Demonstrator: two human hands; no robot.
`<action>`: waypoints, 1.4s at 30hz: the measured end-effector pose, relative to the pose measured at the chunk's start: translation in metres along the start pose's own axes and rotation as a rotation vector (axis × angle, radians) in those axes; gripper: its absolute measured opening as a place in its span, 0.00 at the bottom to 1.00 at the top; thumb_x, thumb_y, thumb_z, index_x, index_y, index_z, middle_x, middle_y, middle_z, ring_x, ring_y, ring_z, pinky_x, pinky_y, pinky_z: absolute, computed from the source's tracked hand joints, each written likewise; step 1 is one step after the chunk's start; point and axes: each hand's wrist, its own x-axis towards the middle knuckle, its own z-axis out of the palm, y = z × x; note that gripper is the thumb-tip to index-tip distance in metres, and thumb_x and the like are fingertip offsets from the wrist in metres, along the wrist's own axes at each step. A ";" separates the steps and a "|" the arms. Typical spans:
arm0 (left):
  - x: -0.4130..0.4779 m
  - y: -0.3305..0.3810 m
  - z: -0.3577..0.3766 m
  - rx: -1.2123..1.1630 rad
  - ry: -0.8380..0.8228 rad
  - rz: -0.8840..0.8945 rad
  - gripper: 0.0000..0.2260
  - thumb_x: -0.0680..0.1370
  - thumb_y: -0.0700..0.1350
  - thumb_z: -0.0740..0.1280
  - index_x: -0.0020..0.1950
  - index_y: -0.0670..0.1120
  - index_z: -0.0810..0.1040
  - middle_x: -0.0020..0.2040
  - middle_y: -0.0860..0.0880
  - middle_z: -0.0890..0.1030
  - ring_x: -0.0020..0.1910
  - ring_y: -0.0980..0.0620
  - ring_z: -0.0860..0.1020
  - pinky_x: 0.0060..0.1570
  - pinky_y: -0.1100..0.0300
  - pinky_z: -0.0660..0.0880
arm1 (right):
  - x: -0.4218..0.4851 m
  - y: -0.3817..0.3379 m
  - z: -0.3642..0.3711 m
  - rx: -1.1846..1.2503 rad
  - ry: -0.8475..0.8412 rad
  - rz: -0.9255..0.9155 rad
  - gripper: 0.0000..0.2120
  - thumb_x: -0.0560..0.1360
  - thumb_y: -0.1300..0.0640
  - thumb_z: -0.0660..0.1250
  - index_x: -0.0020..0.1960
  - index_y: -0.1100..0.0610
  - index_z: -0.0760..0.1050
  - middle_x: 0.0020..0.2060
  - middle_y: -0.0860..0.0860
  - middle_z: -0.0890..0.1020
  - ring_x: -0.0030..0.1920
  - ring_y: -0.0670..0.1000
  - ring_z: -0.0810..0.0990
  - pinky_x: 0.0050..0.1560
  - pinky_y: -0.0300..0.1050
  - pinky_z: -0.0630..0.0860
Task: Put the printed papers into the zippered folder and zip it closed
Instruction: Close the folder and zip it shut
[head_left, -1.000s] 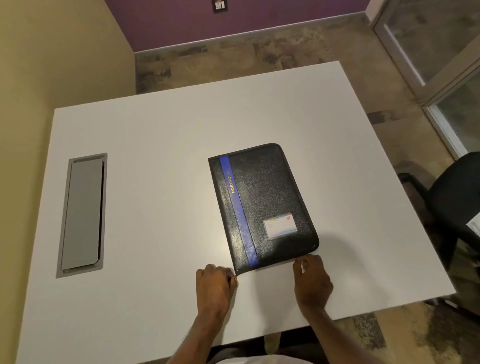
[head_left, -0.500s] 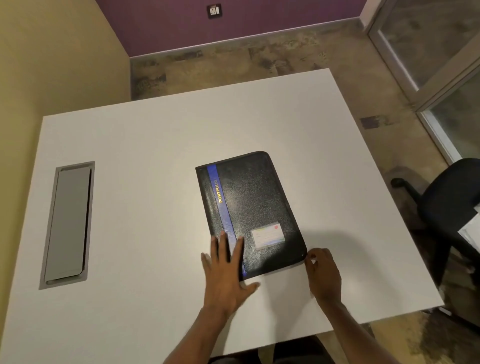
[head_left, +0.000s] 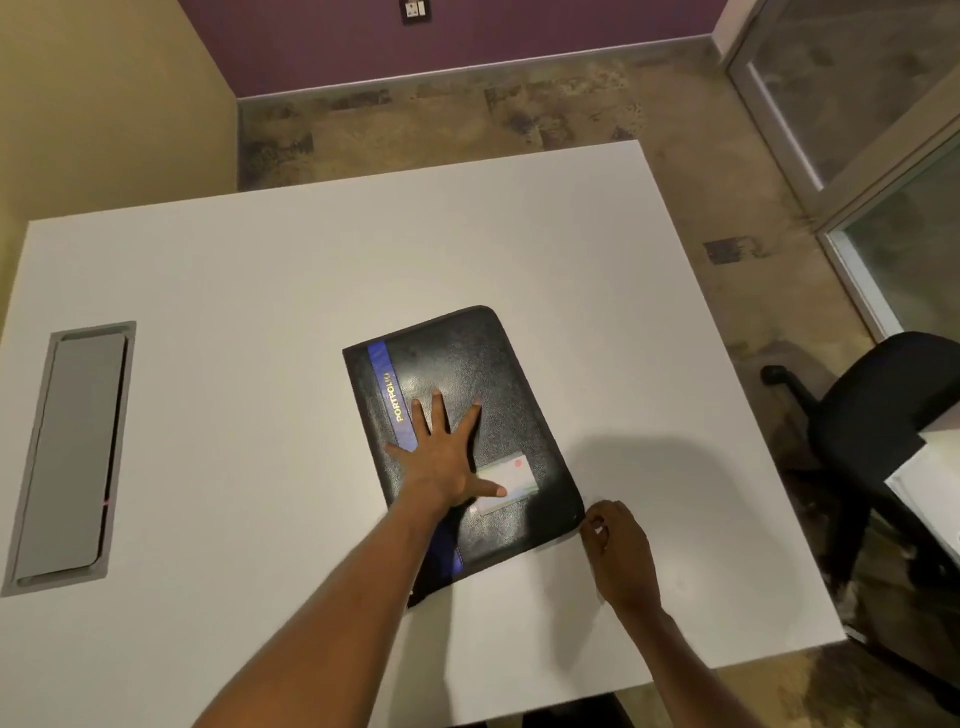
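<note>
Black folder (head_left: 493, 374) – gold "PORTFOLIO" on blue | left hand (head_left: 441, 462) flat, grip apart | right hand (head_left: 621, 551) pinches corner

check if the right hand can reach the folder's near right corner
Probably yes. The right hand is right at that corner of the folder, fingers curled, nothing between. The left hand presses flat on the cover further in, clear of the corner. Whether it grips anything is unclear.
</note>
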 end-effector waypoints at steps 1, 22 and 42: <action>-0.001 0.000 0.001 0.007 0.003 -0.004 0.63 0.61 0.75 0.76 0.82 0.67 0.36 0.83 0.46 0.29 0.81 0.36 0.29 0.66 0.14 0.46 | 0.003 0.000 -0.002 -0.005 0.007 0.002 0.07 0.79 0.61 0.67 0.45 0.51 0.76 0.43 0.46 0.77 0.40 0.47 0.78 0.43 0.48 0.78; -0.003 0.009 0.002 0.008 0.028 -0.061 0.58 0.65 0.75 0.72 0.82 0.66 0.38 0.84 0.46 0.32 0.82 0.35 0.33 0.68 0.16 0.50 | 0.123 -0.029 -0.029 -0.249 -0.174 -0.319 0.01 0.77 0.56 0.67 0.47 0.50 0.77 0.45 0.44 0.78 0.45 0.48 0.78 0.44 0.48 0.77; 0.095 -0.114 -0.107 -0.662 0.443 -0.382 0.17 0.73 0.37 0.76 0.62 0.40 0.84 0.60 0.35 0.82 0.60 0.34 0.81 0.64 0.44 0.78 | 0.107 -0.036 -0.017 -0.104 -0.239 -0.202 0.09 0.81 0.61 0.65 0.48 0.51 0.81 0.43 0.46 0.79 0.43 0.46 0.79 0.47 0.49 0.79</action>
